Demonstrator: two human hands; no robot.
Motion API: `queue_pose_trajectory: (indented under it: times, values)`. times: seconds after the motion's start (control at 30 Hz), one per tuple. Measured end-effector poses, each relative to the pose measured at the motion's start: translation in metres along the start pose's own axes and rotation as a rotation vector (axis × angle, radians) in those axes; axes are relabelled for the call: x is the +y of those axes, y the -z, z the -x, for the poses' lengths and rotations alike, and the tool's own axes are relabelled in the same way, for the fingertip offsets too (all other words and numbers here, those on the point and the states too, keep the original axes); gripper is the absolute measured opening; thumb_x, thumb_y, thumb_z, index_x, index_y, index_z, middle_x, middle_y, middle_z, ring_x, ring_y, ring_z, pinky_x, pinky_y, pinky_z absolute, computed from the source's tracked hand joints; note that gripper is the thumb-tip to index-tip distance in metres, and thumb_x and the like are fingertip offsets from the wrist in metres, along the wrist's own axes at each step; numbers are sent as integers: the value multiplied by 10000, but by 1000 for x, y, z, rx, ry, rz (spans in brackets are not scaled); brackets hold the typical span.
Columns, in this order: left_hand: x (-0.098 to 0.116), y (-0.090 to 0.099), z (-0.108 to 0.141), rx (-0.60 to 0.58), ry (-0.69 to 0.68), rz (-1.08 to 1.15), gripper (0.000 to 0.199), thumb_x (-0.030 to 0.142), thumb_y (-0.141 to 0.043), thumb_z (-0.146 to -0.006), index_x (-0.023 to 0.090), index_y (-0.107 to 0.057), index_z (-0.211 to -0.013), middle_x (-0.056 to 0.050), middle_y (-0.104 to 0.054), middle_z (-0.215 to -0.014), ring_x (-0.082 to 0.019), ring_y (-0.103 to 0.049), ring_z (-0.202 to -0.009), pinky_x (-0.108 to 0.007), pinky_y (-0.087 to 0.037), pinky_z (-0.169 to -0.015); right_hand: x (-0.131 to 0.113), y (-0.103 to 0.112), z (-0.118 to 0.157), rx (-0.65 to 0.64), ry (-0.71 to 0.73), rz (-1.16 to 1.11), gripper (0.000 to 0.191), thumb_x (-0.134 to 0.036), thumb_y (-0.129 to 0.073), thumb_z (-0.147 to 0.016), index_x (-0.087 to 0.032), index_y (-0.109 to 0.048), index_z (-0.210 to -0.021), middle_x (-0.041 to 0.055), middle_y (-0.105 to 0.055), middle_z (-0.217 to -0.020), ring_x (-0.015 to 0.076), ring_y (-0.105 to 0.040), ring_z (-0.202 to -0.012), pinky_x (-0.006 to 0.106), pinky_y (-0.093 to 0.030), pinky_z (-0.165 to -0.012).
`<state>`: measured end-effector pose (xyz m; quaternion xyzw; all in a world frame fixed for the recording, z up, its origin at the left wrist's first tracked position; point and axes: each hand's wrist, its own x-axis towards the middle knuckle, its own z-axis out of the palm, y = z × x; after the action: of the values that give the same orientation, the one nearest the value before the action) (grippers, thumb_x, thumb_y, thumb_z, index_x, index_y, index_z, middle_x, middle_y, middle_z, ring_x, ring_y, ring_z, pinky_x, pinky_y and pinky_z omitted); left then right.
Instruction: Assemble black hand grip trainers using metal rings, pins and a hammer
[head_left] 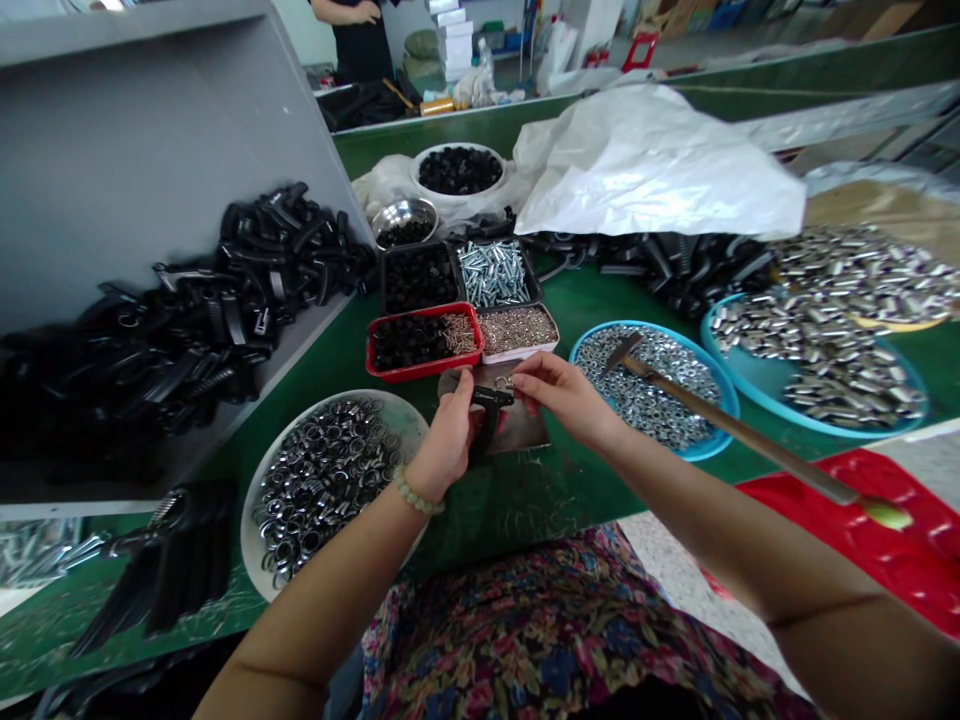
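Observation:
My left hand (453,432) is closed around a black curved handle-like part (489,412), held over a flat metal plate (529,432) on the green table. At the part's right end my right hand (553,392) pinches a small shiny metal ring (503,382). Whether the ring is around the end or only beside it, I cannot tell. A white bowl of metal rings (330,470) lies left of my left hand. Beyond both hands, a red tray (425,372) contains black pieces and copper-coloured pins, next to a white tray of tiny brass-coloured pieces (519,330).
A grey bin (150,110) of black handles leans at left. Silvery screws (491,272) fill a black tray. A hammer (720,415) lies across a blue basin of small metal pieces (600,375), its handle overhanging the edge. Another blue basin (832,425) holds metal cylinders. Someone stands far back.

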<state>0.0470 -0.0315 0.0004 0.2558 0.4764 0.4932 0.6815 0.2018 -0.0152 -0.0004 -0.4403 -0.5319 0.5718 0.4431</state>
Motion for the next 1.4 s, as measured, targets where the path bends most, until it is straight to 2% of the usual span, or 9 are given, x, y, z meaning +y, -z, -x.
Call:
queue_pose_trajectory:
  times: [0.2,0.53,0.8,0.93,1.0,1.07,1.17,1.3,1.4]
  values:
    - [-3,10,0,-98,-225,-313,715,211,-792,-653,241,-404,-1254,-29,-664,-1034,-152,-654,-874,-297,-514,-830,-5,2,-3,-43,79,204,170,-357,-643,-808,-194,-602,-839,-20,-573,-711,114,-508,-632,262,-402,-587]
    - [6,14,-9,-172,-465,-629,602,179,-747,-678,215,-517,-1233,-64,-624,-1194,-220,-575,-1138,-377,-385,-1043,-6,8,-8,-158,109,263,151,-330,-626,-829,-188,-612,-876,10,-624,-820,150,-563,-772,302,-440,-725]
    - [11,16,-15,-145,-451,-648,478,196,-742,-682,201,-597,-1137,-46,-683,-1051,-208,-627,-994,-366,-447,-961,-10,18,-12,-206,104,400,161,-350,-592,-859,-194,-601,-897,3,-591,-779,139,-543,-710,280,-433,-649]
    - [19,6,-23,-295,-234,-666,287,249,-754,-678,179,-686,-948,-46,-711,-953,-220,-639,-928,-372,-467,-914,-43,22,-32,-357,181,598,125,-272,-656,-807,-211,-652,-915,-5,-612,-748,136,-556,-694,281,-431,-653]
    - [27,2,-25,-329,-98,-553,242,288,-754,-680,162,-687,-876,-50,-712,-900,-210,-645,-878,-361,-488,-866,-53,34,-60,-213,77,556,198,-305,-714,-767,-208,-660,-932,-10,-622,-726,127,-559,-654,269,-441,-629]
    - [38,1,-24,-298,-44,-427,236,324,-730,-706,162,-673,-867,-50,-707,-906,-193,-647,-857,-335,-500,-819,-54,56,-97,214,-110,463,261,-364,-725,-765,-179,-650,-934,6,-631,-729,120,-553,-617,260,-455,-599]
    - [57,8,-18,-270,-150,-599,200,343,-705,-734,173,-666,-829,-36,-695,-837,-177,-631,-782,-302,-490,-751,-40,92,-151,599,-202,429,345,-322,-666,-838,-96,-592,-1088,109,-649,-957,156,-595,-790,294,-494,-711]
    - [80,18,-5,-234,-500,-1313,149,320,-717,-733,184,-657,-731,-53,-668,-790,-229,-596,-812,-372,-443,-828,-16,108,-196,772,-310,331,394,-322,-613,-891,-119,-551,-1222,126,-585,-1198,215,-603,-1013,407,-517,-853]
    - [87,22,0,-134,-707,-1490,107,291,-623,-814,185,-633,-801,-74,-643,-864,-245,-563,-901,-397,-403,-896,-12,106,-211,817,-349,206,364,-343,-566,-923,-159,-550,-1237,97,-572,-1233,213,-600,-1037,428,-520,-860]
